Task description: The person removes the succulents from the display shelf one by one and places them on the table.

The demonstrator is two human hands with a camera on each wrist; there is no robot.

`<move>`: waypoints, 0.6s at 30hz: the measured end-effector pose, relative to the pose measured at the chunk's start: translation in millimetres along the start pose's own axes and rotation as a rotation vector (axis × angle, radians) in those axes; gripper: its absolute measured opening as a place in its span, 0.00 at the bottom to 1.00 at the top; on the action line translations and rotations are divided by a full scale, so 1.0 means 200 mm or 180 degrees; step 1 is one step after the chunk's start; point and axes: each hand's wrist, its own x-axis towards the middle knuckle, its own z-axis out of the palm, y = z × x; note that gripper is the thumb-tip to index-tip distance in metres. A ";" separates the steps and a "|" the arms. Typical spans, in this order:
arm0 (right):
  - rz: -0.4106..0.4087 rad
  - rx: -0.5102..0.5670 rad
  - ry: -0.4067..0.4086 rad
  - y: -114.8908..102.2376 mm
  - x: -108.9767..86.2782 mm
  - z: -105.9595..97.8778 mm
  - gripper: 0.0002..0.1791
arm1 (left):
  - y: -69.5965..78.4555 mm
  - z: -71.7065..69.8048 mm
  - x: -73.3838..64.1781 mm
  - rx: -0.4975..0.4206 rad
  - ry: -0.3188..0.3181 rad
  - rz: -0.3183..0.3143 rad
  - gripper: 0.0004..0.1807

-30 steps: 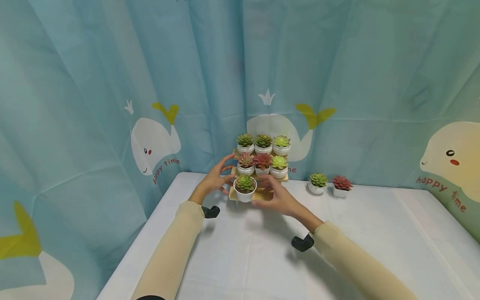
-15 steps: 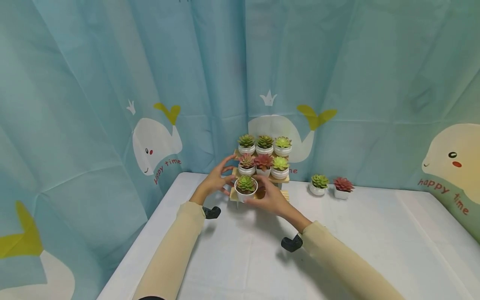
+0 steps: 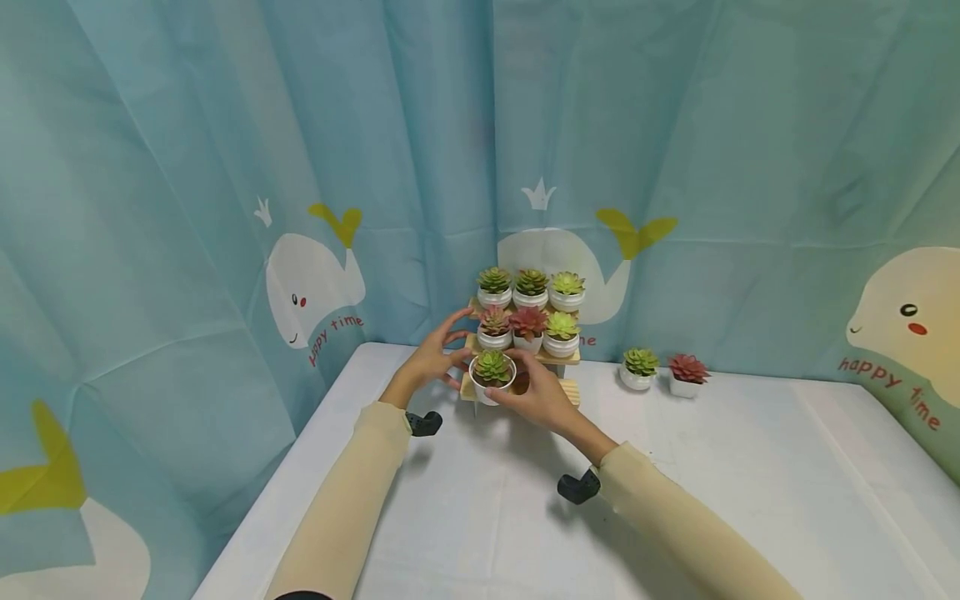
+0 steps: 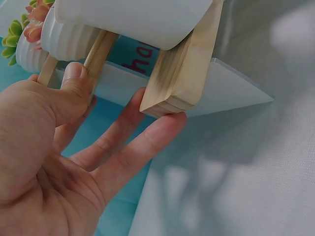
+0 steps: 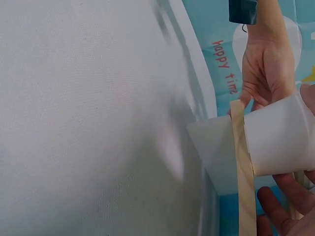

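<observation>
A tiered stand with wooden shelves (image 3: pixel 572 392) and pale side panels (image 4: pixel 236 91) stands at the table's back. My left hand (image 3: pixel 429 360) holds its left end. In the left wrist view, the thumb lies against the middle board (image 4: pixel 98 54), and two fingertips touch the end of the bottom board (image 4: pixel 184 73). A green succulent (image 3: pixel 492 367) in a white pot (image 5: pixel 280 135) sits at the left of the bottom shelf. My right hand (image 3: pixel 542 398) grips this pot, thumb at the front and fingers on the far side. Its fingers are partly cut off in the right wrist view.
Three succulents, including a light green one (image 3: pixel 567 283), fill the top shelf. Three more, one of them red (image 3: pixel 528 323), stand on the middle shelf. A green succulent (image 3: pixel 639 367) and a red one (image 3: pixel 686 373) stand on the white table (image 3: pixel 675 483) before the curtain (image 3: pixel 420 167).
My right hand has moved left and closed on the white pot of the bottom-shelf succulent. The left hand stays at the stand's end.
</observation>
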 end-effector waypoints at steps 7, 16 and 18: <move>-0.0001 0.0030 0.0016 0.00 0.00 0.00 0.39 | 0.00 0.00 0.00 -0.0003 -0.0001 -0.0016 0.42; 0.0012 -0.0002 0.0037 0.00 0.00 0.00 0.39 | 0.00 0.00 0.00 -0.0018 -0.0019 0.0007 0.42; 0.0010 0.0009 0.0035 0.00 0.00 0.00 0.39 | 0.00 0.00 0.00 -0.0003 -0.0022 0.0014 0.42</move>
